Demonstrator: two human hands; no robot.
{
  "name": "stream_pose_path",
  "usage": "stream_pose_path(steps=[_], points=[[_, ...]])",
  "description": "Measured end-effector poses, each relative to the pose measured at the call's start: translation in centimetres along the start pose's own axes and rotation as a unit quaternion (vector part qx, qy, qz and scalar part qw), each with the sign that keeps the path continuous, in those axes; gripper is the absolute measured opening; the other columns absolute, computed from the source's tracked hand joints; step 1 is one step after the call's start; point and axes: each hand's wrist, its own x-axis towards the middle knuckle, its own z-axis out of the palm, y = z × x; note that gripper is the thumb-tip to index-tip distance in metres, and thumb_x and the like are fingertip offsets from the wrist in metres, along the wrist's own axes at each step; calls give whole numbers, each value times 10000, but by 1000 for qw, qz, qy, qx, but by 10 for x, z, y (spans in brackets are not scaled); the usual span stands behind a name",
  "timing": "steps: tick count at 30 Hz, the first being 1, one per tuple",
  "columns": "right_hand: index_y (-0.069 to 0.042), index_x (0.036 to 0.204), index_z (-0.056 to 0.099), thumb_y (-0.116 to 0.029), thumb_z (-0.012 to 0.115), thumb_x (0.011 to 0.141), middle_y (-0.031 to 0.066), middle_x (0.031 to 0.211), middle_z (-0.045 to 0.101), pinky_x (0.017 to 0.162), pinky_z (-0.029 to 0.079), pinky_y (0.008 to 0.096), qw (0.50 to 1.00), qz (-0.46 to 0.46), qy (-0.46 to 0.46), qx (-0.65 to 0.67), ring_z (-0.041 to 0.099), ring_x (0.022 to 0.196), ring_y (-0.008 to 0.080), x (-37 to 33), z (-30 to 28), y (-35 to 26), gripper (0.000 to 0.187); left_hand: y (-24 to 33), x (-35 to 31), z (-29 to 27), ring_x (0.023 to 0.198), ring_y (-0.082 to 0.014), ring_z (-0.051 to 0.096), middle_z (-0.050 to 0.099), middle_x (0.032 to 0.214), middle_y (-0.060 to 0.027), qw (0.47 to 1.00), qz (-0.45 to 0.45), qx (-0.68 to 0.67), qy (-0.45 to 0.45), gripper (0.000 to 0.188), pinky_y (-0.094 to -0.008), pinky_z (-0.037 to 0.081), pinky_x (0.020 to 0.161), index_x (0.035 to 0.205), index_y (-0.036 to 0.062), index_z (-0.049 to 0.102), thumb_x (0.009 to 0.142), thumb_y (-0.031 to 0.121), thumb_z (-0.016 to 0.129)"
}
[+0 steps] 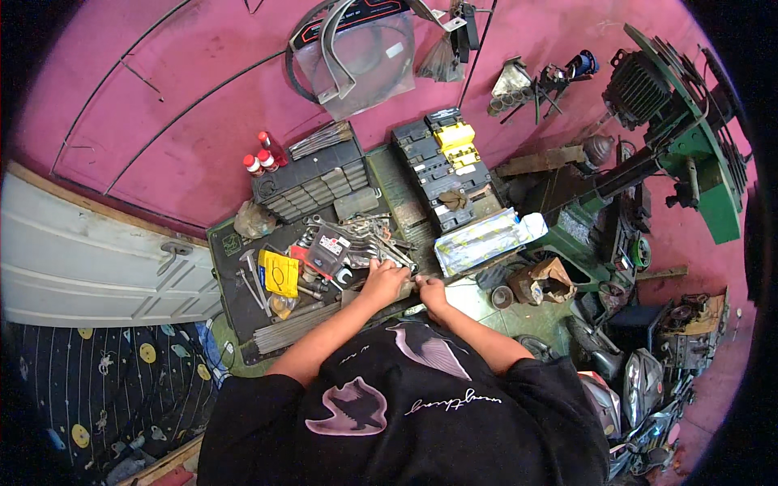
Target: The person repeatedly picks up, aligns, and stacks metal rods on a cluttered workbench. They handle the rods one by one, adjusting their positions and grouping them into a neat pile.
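Both of my hands are close together at the front edge of the workbench (pixel 231 304). My left hand (pixel 387 282) is closed, its fingers curled at the edge beside a heap of wrenches (pixel 369 245). Just to its right, my right hand (pixel 431 293) is closed too, thumb and fingers pressed together. Whatever they hold is too small or hidden to name. An open-ended wrench head (pixel 344 277) lies left of my left hand, near a clear plastic case (pixel 328 249). A yellow packet (pixel 279 273) and a hammer (pixel 250 261) lie farther left.
Behind the tools stands a dark drawer organizer (pixel 316 182) with red bottles (pixel 267 155) on top. Black batteries (pixel 429 166) line the back right, with a long wrapped package (pixel 482 243) in front. A green machine (pixel 705 178) rises at right; a cardboard box (pixel 531 283) sits below.
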Motion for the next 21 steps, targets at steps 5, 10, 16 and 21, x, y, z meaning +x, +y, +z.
stream_pose_path(steps=[5, 10, 16, 21], points=[[4, 788, 668, -232, 693, 934, 73, 707, 655, 542, 431, 326, 999, 47, -20, -4, 562, 581, 152, 26, 6, 33, 279, -7, -20, -9, 976, -222, 586, 695, 963, -24, 999, -12, -38, -1, 274, -439, 354, 855, 1077, 151, 688, 809, 212, 685], [56, 719, 688, -293, 737, 886, 128, 680, 703, 561, 491, 332, 998, 47, -37, 0, 618, 559, 163, 12, -8, -7, 389, -38, -74, -23, 1023, -229, 589, 703, 1093, -21, 991, -121, -55, 30, 279, -425, 362, 881, 1107, 157, 684, 842, 244, 688], [45, 735, 671, -401, 699, 861, 280, 716, 654, 671, 519, 498, 965, -49, 34, -257, 664, 705, 428, 6, -20, -11, 464, -71, -172, -47, 1067, -269, 576, 683, 1075, -40, 957, -272, 5, 103, 304, -471, 368, 886, 1130, 168, 673, 830, 212, 687], [-9, 805, 638, -315, 672, 877, 195, 743, 650, 698, 481, 501, 887, -337, 14, -316, 610, 746, 406, -63, 33, -82, 316, -97, -252, -47, 1120, -258, 540, 654, 1148, -37, 919, -366, 100, 102, 335, -496, 368, 901, 1141, 170, 681, 807, 188, 695]])
